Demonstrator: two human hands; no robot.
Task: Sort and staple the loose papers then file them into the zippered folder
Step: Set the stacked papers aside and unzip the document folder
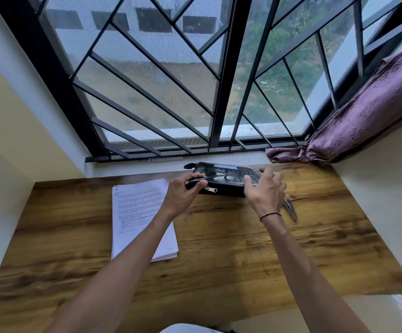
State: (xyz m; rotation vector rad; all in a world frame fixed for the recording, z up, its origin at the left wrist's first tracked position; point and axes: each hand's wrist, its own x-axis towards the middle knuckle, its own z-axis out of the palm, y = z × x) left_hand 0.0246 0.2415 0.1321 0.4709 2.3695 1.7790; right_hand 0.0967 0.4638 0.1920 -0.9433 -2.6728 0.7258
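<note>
The folder [224,179], black and glossy, lies at the far edge of the wooden desk [219,248] under the window. I see my left hand [183,193] gripping its left end, thumb over the zipper edge. My right hand [266,188] hovers at its right end with fingers spread, holding nothing. The papers [137,212] sit stacked to the left; a stapler [291,207] lies right.

place: home room, desk nook sitting by a window | cues: wooden desk [219,248] lying under a barred window [171,80] | purple curtain [363,111] hanging bunched at right | cream walls [15,140] closing in
</note>
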